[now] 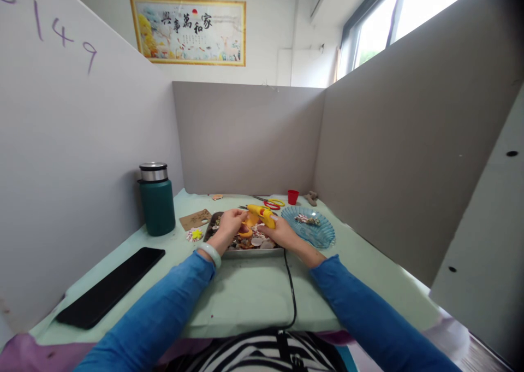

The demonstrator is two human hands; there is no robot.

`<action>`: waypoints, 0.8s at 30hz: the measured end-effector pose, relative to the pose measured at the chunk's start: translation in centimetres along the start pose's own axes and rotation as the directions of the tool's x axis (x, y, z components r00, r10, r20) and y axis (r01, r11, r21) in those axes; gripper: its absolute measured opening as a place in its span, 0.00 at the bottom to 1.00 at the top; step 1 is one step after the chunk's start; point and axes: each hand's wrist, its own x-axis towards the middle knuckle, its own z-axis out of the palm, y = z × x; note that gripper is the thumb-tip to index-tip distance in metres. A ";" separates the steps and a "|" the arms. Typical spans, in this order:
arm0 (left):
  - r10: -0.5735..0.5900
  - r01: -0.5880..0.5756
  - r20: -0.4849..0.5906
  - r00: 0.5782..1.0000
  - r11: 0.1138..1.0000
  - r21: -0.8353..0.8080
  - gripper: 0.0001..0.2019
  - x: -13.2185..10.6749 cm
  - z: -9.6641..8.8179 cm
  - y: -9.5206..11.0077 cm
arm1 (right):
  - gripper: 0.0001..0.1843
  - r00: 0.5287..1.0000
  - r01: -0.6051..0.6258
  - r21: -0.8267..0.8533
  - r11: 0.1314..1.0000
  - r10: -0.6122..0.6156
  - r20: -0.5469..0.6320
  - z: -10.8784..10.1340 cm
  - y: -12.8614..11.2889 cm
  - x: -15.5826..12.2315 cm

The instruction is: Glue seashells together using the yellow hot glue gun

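My right hand is wrapped round a yellow hot glue gun, its nozzle pointing left. A black cord runs down from the tray's right end toward the table's front edge. Close to the nozzle, my left hand has its fingers pinched together; what they hold is too small to make out. Both hands are above a metal tray filled with shells and stones. Among them, beneath the glue gun, lies an orange curved piece.
Left of the tray are a cardboard piece, a flower-like ornament, a green bottle and a black phone. A blue glass plate stands right; scissors and a red cup lie behind. Grey partitions enclose the table.
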 end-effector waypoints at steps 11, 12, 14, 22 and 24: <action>-0.005 0.004 -0.062 0.998 1.000 -0.010 0.08 -1.0 0.0 1.1 | 0.16 1.000 0.026 -0.038 0.999 -0.026 -0.002 -0.1 0.0 0.0; -0.011 0.010 -0.066 0.998 1.000 -0.010 0.08 -1.0 0.0 1.2 | 0.16 1.000 0.026 -0.035 0.999 -0.027 -0.009 -0.1 0.1 0.0; -0.019 0.018 -0.068 0.998 1.000 -0.013 0.09 -1.1 0.0 1.2 | 0.15 0.999 0.020 -0.032 0.999 -0.021 -0.025 0.0 0.2 0.0; 0.037 -0.037 0.014 0.999 0.999 0.018 0.10 -0.9 0.0 0.8 | 0.15 1.000 0.008 -0.021 1.000 -0.008 -0.019 0.0 0.3 0.1; 0.035 -0.035 0.021 0.999 0.999 0.018 0.11 -0.8 0.0 0.7 | 0.15 1.000 0.009 -0.018 1.000 -0.009 -0.015 0.0 0.3 0.1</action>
